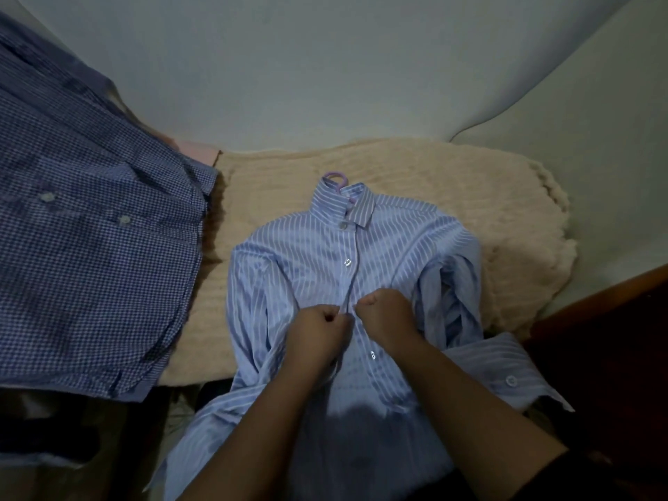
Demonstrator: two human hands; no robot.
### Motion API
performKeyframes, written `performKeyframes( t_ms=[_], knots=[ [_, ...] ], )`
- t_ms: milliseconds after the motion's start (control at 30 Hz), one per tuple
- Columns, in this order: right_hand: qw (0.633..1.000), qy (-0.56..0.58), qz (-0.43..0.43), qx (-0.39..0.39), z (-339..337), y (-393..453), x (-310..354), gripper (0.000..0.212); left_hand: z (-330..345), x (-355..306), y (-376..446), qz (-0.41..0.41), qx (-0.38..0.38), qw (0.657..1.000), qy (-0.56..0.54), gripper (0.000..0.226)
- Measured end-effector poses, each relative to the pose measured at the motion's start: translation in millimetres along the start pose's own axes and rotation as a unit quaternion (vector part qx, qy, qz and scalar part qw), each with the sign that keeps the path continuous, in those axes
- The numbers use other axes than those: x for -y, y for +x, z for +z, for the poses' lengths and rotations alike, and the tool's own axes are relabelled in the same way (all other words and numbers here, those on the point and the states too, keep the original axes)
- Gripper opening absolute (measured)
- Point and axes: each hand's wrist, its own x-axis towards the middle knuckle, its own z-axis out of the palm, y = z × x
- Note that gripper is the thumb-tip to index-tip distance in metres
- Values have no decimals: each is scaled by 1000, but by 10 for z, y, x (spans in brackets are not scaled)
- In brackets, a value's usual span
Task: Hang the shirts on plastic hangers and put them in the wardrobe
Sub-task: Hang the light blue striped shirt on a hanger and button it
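Both forearms reach in from the bottom edge of the head view, and the two hands meet at the front of the striped shirt (325, 269). Left hand (318, 332) and right hand (385, 312) each have a grip clamped on the placket, fingers curled and pinching the fabric edges where they overlap. This looks like a button being fastened midway down, probably so the shirt will not slide off its hanger when lifted.

That shirt lies face up on a cream blanket (452, 182), collar away from the camera, sleeves folded back along its sides. One plastic hanger (338, 177), lilac, is already inside it; only its hook shows, poking out of the collar. Laying the shirt flat keeps both hands free for the buttons.

Three buttons show along the placket, plus one on the cuff at the right.

A second shirt, the checked shirt (90, 229), hangs at the left. Two of its buttons are visible; whatever it hangs from is out of view. So two shirts are in view, and one hanger.
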Motion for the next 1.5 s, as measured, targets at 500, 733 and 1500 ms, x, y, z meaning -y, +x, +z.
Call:
performKeyframes(
  t_ms=[500,733,1500],
  knots=[
    [937,312,109,113,-107,2,-40,30,-29,12,150,-125,69,953,-266,19],
    [972,222,68,44,-32,-48,-38,31,38,84,198,-115,67,951,-280,9],
    [984,177,5,-11,60,-65,-167,24,32,95,295,-142,117,943,-278,12]
  ],
)
